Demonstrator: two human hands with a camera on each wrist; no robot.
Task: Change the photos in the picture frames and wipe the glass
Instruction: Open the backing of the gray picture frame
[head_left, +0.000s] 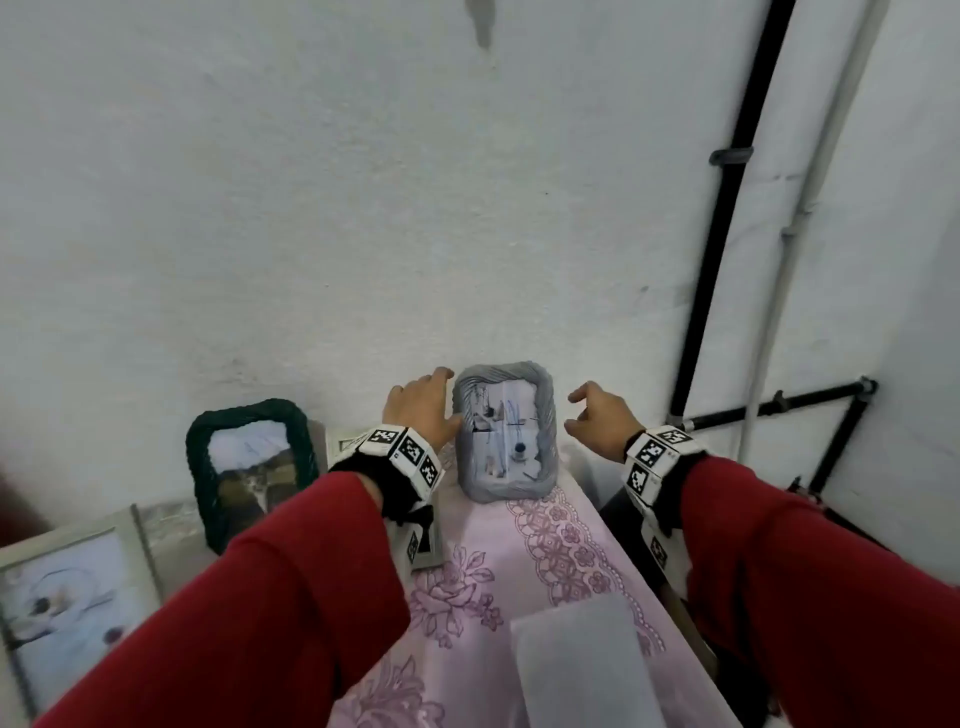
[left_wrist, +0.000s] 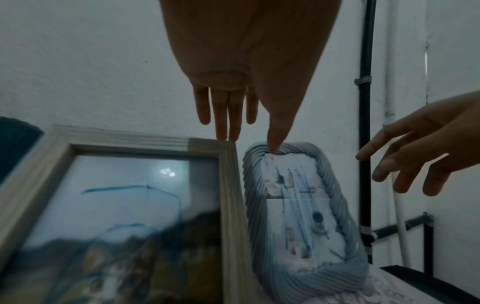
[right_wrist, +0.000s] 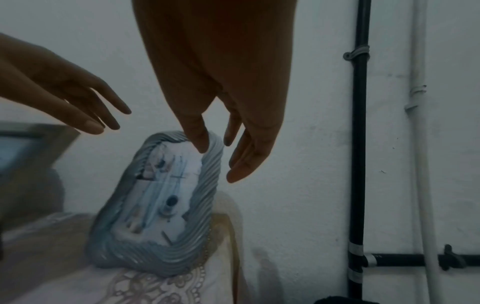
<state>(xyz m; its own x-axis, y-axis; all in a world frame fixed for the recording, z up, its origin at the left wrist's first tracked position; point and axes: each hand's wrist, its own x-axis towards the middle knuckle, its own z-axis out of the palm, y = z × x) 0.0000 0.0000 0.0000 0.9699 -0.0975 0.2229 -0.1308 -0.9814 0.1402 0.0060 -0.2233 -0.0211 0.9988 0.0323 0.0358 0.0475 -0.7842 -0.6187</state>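
The left hand (head_left: 423, 410) covered part of the grey frame (head_left: 505, 434)'s left edge, so contact there could not be judged. The pale frame (head_left: 78, 597) was cut off by the head view's left edge, its photo blurred. Behind the left wrist, a wooden frame (left_wrist: 231, 205) was mostly hidden.

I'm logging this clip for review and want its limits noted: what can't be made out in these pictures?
- Grey frame: its back and stand are hidden in every view; whether the left hand touches it is unclear.
- Pale wooden frame: mostly hidden behind the left wrist in the head view.
- White-framed photo: cut off by the head view's left edge.
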